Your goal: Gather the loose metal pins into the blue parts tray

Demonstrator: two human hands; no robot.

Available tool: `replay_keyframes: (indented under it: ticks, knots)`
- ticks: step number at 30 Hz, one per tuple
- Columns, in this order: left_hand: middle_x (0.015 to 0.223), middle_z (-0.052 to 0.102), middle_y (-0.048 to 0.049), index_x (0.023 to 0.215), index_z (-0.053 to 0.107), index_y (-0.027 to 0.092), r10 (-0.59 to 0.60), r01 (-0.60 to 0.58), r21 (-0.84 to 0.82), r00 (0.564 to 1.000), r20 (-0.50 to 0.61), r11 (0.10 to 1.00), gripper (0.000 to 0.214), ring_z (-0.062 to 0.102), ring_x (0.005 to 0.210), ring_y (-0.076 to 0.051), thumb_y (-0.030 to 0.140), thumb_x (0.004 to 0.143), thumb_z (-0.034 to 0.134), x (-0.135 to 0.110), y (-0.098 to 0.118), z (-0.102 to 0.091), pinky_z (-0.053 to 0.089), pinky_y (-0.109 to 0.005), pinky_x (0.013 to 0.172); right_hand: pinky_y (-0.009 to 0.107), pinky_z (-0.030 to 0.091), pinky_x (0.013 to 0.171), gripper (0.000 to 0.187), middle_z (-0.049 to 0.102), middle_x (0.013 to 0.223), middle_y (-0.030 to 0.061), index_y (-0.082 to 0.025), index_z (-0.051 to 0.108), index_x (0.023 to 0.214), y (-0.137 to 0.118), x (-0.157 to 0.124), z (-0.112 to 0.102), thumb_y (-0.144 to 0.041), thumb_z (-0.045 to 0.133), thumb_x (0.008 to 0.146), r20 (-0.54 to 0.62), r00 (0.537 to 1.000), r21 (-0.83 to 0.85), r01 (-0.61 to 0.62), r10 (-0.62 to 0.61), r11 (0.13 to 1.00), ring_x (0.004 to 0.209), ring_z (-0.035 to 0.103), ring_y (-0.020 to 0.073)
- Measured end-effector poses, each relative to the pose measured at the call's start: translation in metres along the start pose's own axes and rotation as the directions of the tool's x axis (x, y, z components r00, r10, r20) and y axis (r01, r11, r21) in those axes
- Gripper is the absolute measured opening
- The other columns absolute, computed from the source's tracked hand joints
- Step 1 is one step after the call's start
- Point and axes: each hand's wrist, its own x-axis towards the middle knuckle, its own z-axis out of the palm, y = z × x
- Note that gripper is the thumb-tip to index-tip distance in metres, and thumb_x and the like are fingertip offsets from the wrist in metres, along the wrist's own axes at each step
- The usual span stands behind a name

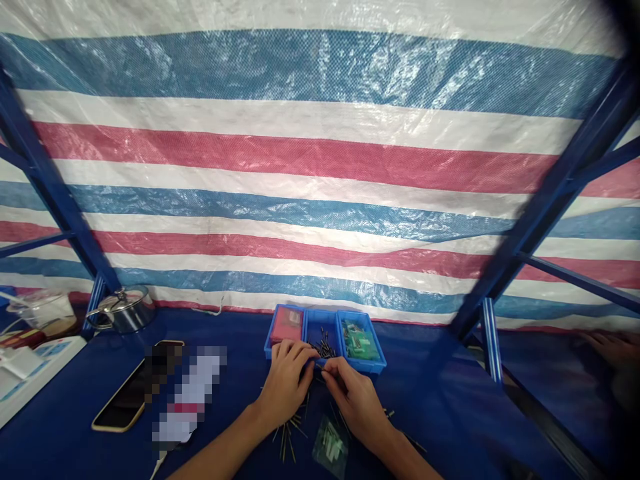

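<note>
My left hand (286, 379) is in front of the blue bins, its fingers curled with the thumb near the index finger; whatever lies between them is hidden. Beside it, my right hand (354, 395) pinches a thin dark rod (321, 367) between thumb and index finger. The middle blue bin (314, 321) holds several similar dark rods (326, 347). More thin rods (286, 437), some brass-coloured, lie loose on the table under and around both hands. Between my forearms lies a clear bag of small pale pieces (330, 445).
A red packet (287, 325) fills the left bin, green packets (359, 341) the right one. On the left are a phone (120, 400), a blurred pale object (193, 387), a lidded steel pot (127, 310) and a power strip (35, 373). Another person's hand (607, 350) shows at far right.
</note>
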Motion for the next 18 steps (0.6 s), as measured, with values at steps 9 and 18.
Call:
replay_keyframes:
  ticks: [9,18]
  knots:
    - [0.120,0.070,-0.0054,0.119,0.066,0.027,0.004,-0.004,-0.014,1.000,0.004,1.000,0.021,0.058,0.112,-0.026,0.020,0.108,0.050,-0.0013,-0.0018,0.0020,0.043,-0.045,0.095,0.025,0.049,0.067,0.017,0.069,0.091,0.0000,-0.027,0.057,0.110,-0.0029,0.0004,-0.0025,-0.030,0.041,0.114,0.011,1.000,-0.002,0.025,-0.025,1.000,0.076,0.069,0.0170]
    - [0.121,0.069,-0.0051,0.120,0.066,0.027,-0.004,0.005,-0.015,1.000,0.021,1.000,0.022,0.057,0.113,-0.026,0.019,0.108,0.049,-0.0005,-0.0005,0.0000,0.042,-0.045,0.096,0.027,0.049,0.067,0.025,0.066,0.085,0.0002,-0.026,0.060,0.108,-0.0051,0.0018,-0.0033,-0.031,0.036,0.115,0.021,0.998,-0.006,0.052,-0.051,0.999,0.072,0.066,0.0173]
